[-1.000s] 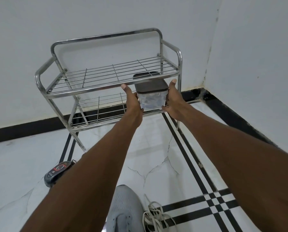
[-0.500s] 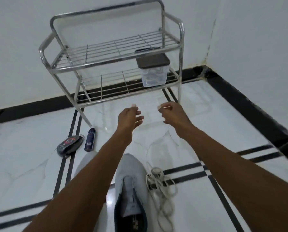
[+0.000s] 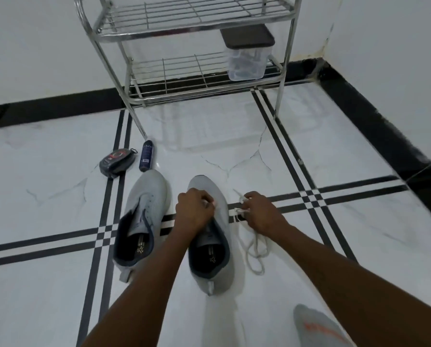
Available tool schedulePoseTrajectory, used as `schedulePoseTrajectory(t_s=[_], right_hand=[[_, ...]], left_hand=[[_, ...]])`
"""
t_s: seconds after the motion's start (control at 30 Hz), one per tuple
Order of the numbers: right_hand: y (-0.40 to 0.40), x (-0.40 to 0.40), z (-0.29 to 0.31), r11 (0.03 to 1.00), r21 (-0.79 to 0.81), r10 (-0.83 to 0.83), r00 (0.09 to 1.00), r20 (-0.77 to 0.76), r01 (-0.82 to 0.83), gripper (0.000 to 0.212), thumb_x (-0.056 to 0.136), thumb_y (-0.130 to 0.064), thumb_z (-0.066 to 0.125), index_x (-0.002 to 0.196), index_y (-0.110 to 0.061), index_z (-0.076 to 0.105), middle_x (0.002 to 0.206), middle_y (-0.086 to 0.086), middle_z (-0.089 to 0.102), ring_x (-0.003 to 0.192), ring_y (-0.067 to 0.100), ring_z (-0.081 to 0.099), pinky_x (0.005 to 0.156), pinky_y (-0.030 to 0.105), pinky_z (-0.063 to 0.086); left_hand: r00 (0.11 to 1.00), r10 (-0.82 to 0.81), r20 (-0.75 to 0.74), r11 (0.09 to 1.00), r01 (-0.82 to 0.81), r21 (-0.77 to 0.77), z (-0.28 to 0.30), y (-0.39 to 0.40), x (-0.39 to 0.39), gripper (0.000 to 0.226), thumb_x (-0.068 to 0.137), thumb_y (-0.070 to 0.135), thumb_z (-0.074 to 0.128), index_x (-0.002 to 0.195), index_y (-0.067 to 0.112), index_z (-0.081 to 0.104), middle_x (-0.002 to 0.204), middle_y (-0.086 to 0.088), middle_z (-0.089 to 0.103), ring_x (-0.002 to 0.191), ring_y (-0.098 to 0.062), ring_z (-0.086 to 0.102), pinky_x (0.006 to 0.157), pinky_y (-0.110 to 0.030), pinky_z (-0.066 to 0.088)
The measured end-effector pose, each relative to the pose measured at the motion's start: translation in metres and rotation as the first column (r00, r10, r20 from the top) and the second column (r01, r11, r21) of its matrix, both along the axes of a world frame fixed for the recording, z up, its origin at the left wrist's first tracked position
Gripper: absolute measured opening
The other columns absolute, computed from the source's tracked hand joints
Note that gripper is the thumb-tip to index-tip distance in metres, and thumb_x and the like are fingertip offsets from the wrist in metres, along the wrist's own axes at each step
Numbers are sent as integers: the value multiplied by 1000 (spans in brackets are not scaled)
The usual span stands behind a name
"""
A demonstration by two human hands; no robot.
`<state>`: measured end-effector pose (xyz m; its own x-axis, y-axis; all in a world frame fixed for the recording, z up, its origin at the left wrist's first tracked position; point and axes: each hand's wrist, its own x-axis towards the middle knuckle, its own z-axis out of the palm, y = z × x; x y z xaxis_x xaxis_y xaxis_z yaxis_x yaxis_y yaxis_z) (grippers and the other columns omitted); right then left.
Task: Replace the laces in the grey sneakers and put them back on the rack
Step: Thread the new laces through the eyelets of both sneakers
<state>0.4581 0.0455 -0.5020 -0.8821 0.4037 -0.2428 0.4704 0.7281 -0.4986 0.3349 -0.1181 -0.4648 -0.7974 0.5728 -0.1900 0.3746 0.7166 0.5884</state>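
Observation:
Two grey sneakers stand side by side on the floor, toes pointing at the rack, both without laces. My left hand (image 3: 193, 211) rests closed on the tongue area of the right sneaker (image 3: 210, 256). The left sneaker (image 3: 141, 219) is untouched. A white lace (image 3: 255, 249) lies in loops on the floor just right of the right sneaker; my right hand (image 3: 262, 211) pinches its upper end. The steel rack (image 3: 134, 71) stands against the wall ahead.
A clear lidded box (image 3: 247, 61) with dark laces inside sits on the rack's lower shelf at the right. A shoe brush (image 3: 118, 162) and a dark spray can (image 3: 146, 159) lie left of the sneakers. A grey and orange sock (image 3: 317, 326) shows bottom right.
Both hands let go of the box on the lower shelf and drew back down. The left hand has landed on the right sneaker and the right hand has taken the white lace.

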Motion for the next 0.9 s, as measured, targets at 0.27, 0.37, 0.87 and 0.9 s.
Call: schedulePoseTrajectory(t_s=[0.27, 0.37, 0.87, 0.9], right_hand=[[23, -1, 9, 1000, -14, 6, 997, -72, -7, 18, 83, 11, 67, 99, 10, 73, 107, 26, 70, 102, 33, 67, 85, 36, 51], [29, -4, 16, 1000, -13, -2, 986, -164, 0, 23, 80, -5, 76, 102, -2, 78, 123, 6, 69, 113, 20, 65, 94, 26, 48], [37, -26, 53, 846, -520, -347, 858, -379, 112, 21, 84, -19, 79, 103, -18, 72, 85, 2, 77, 83, 14, 74, 79, 31, 60], [36, -32, 60, 801, -592, -374, 845, -382, 87, 24, 87, -17, 77, 110, -17, 71, 88, 6, 76, 84, 19, 75, 79, 34, 61]], left_hand=[[996, 29, -88, 999, -25, 46, -1, 15, -1, 14, 90, 23, 63, 99, 19, 74, 102, 1, 73, 103, -26, 63, 88, -42, 53], [998, 9, -57, 976, 3, 216, 1, 29, 0, 19, 92, 10, 63, 107, 11, 73, 108, -2, 70, 100, -17, 62, 86, -22, 44], [997, -60, 57, 906, 31, 422, 30, 59, -16, 11, 92, 18, 71, 90, 11, 78, 75, 3, 75, 65, -4, 69, 65, -14, 51], [996, -59, 70, 892, 21, 451, 38, 60, -18, 11, 93, 19, 71, 91, 10, 78, 75, 4, 75, 65, -3, 69, 64, -12, 50]])
